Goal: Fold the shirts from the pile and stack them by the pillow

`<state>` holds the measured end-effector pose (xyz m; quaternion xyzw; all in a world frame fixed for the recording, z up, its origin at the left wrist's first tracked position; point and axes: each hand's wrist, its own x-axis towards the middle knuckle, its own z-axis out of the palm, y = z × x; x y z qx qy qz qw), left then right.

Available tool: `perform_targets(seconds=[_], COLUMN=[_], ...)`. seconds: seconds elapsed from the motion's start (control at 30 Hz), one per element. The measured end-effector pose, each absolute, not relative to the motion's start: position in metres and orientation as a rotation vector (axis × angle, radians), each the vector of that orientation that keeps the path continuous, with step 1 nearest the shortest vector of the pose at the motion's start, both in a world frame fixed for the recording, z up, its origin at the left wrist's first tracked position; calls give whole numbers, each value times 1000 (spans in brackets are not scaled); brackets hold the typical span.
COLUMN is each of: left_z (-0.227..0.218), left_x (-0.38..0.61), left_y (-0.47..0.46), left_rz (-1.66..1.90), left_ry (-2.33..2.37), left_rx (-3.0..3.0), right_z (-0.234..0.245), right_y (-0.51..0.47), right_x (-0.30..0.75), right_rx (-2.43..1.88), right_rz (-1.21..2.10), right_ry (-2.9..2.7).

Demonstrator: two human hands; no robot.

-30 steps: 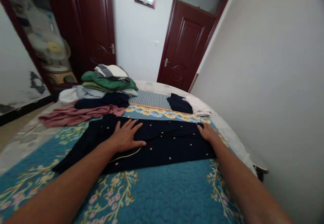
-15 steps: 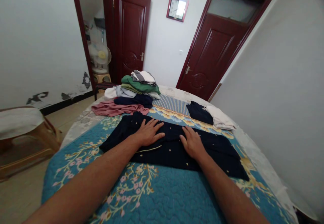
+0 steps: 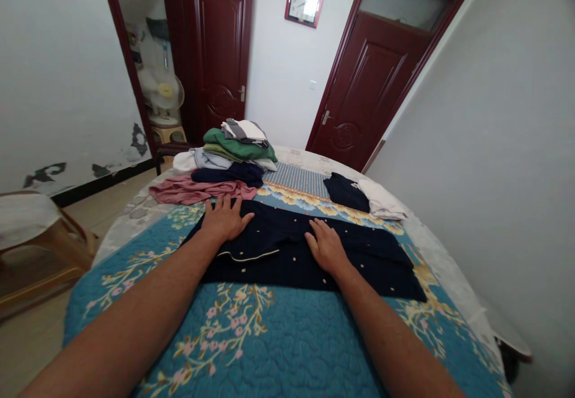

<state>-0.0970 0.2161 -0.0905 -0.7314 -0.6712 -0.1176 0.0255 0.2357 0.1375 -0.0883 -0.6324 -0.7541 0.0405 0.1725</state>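
A dark navy garment (image 3: 372,257) with small pale dots and a thin cream trim lies spread flat across the blue floral quilt (image 3: 278,350) on the bed. My left hand (image 3: 223,219) rests flat on the garment's left end, fingers spread. My right hand (image 3: 327,248) lies flat on its middle, fingers stretched out. Neither hand holds anything.
A pile of clothes (image 3: 229,152) with a pink garment (image 3: 197,189) sits at the far left of the bed. Folded dark and white pieces (image 3: 365,195) lie at the far right. A wooden stool (image 3: 40,242) stands on the left; a white wall (image 3: 503,146) runs close on the right.
My right hand slid from the garment's right end to its middle. My left hand moved out to the garment's left end. The camera view swung left.
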Motion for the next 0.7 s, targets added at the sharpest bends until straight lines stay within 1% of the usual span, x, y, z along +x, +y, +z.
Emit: perform_targets(seconds=[0.1, 0.23, 0.3, 0.4, 0.53, 0.7], left_z=[-90, -88, -87, -88, -92, -98], left_x=[-96, -96, -95, -96, -99, -104], left_y=[214, 213, 213, 214, 222, 233], left_rz=[-373, -370, -361, -349, -373, -402], left_ry=[-2074, -2064, -2056, -2047, -2041, -2024], left_rx=[-2257, -2243, -2242, -2249, -2254, -2281], right_z=[-79, -62, -58, -62, -75, -81], right_y=[136, 134, 136, 143, 154, 156], right_x=[214, 155, 127, 109, 138, 223], right_rx=[-1662, -1486, -1470, -1567, -1672, -1920], right_rz=[112, 196, 251, 336, 316, 211], right_ry=[-2120, -2224, -2275, -2315, -2316, -2192])
